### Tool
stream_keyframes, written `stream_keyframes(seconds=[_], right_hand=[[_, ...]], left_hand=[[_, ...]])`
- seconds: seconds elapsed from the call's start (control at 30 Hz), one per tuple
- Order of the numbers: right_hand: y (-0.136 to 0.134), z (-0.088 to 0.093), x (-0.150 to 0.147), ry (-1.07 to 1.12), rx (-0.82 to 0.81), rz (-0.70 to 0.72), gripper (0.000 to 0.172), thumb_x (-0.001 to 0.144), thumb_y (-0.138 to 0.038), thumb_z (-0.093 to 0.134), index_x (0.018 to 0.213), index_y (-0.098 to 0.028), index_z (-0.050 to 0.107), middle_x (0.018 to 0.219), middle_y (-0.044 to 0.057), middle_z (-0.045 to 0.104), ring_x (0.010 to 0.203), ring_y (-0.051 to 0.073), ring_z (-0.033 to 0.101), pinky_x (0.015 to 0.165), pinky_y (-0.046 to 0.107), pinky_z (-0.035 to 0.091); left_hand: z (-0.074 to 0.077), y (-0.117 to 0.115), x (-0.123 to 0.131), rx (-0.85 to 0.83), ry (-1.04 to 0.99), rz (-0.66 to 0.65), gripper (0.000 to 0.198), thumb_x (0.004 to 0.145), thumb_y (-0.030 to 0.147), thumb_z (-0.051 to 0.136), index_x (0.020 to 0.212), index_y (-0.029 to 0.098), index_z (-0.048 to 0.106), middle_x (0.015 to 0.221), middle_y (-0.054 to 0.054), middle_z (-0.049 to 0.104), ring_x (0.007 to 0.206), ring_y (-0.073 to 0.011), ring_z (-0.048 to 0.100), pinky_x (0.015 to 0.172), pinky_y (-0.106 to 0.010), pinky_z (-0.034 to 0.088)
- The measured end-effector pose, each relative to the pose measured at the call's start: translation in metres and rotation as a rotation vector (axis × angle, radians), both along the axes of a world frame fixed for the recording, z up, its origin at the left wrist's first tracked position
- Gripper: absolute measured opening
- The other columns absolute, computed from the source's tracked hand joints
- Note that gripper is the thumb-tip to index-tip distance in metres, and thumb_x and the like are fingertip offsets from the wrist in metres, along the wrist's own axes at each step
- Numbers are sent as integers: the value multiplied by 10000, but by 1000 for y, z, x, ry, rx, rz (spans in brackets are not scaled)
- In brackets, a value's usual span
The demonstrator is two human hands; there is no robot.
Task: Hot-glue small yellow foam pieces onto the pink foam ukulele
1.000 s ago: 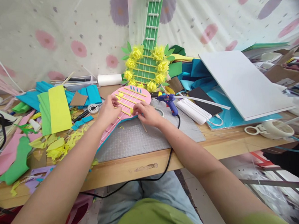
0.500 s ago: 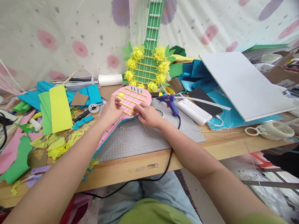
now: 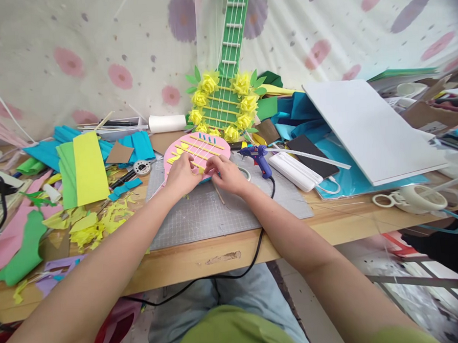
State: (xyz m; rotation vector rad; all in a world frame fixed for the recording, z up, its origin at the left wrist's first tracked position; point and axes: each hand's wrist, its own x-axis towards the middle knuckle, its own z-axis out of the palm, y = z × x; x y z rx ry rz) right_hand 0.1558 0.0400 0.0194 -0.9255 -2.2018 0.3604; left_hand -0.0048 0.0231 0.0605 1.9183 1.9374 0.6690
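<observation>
A pink craft guitar (image 3: 170, 146) with yellow strips, white strings, short blue pegs and a blue edge lies on the grey cutting mat (image 3: 201, 219). My left hand (image 3: 183, 175) rests on its near part, fingers curled and thumb toward the right. Close beside it, my right hand (image 3: 229, 174) has its fingers bent together at the guitar's near right edge. A small yellow piece (image 3: 201, 170) shows between the fingertips of both hands; what exactly they pinch is hidden. Yellow petal-like bits (image 3: 181, 147) lie at the strips' left ends. My left arm covers the guitar's neck.
Behind stands a green guitar (image 3: 220, 110) edged with yellow paper flowers. A blue glue gun (image 3: 259, 158), its black cord hanging off the table, lies right of my hands, near a white power bank (image 3: 296, 171). Paper scraps (image 3: 88, 227) cover the left; a white board (image 3: 372, 128) leans right.
My left hand has moved right and nearer, close to my right hand. The pink guitar has turned, and its neck has gone under my left arm. The right hand has barely moved.
</observation>
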Motion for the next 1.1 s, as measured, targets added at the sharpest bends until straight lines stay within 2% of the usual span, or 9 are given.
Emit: stream_keyframes(seconds=[0.2,0.37,0.5,0.63,0.7,0.8,0.9,1.1], right_hand=[[0,2,-1,-17,-19,6,325,667,-51,392,940,-211,466,935,62,659,982,227,558,833,375,453],[1,0,0,5,2,32,340,665,-52,381,957,-212,450,934,58,660,989,218,562,837,377,455],[1,-3,2,97,-15,11,387,650,-47,366,1000,-207,407,951,64,626,928,191,583,813,360,472],[2,-7,2,188,-58,18,431,643,-53,349,1047,-204,345,1057,86,542,859,150,603,736,320,492],[2,-9,0,175,-25,64,451,642,-55,343,1068,-203,322,1086,93,517,877,148,599,760,332,490],[2,-9,-2,87,54,125,477,641,-50,341,1096,-190,311,1078,102,519,888,163,580,828,380,469],[2,-7,-4,5,105,137,490,632,-42,338,1102,-178,326,1050,107,527,898,183,561,856,398,452],[0,-3,-6,-41,133,157,473,637,-48,336,1091,-180,347,1002,103,541,937,209,531,845,398,453]], left_hand=[[-2,3,9,-5,33,20,381,679,183,626,1024,174,466,1014,-121,628,1027,-261,585,842,-370,452],[-4,2,8,6,-16,8,396,640,204,652,984,190,457,954,-87,624,997,-248,589,849,-373,452],[-1,4,-2,53,-173,24,446,590,217,672,960,212,422,1015,-63,585,967,-212,593,826,-352,474],[9,5,-14,34,-414,101,306,676,189,537,934,222,376,950,-26,570,812,-181,644,775,-372,496],[14,3,-18,-15,-478,40,248,727,199,463,946,224,349,898,-5,568,706,-176,658,767,-404,498],[17,-1,-20,1,-384,-69,219,752,200,424,954,224,343,917,4,563,670,-167,663,824,-424,481],[12,0,-23,72,-321,-78,221,750,192,411,964,224,363,974,-5,554,692,-152,666,842,-402,477],[-2,18,-36,90,-429,26,188,759,215,395,944,226,365,927,-3,560,715,-157,664,719,-352,507]])
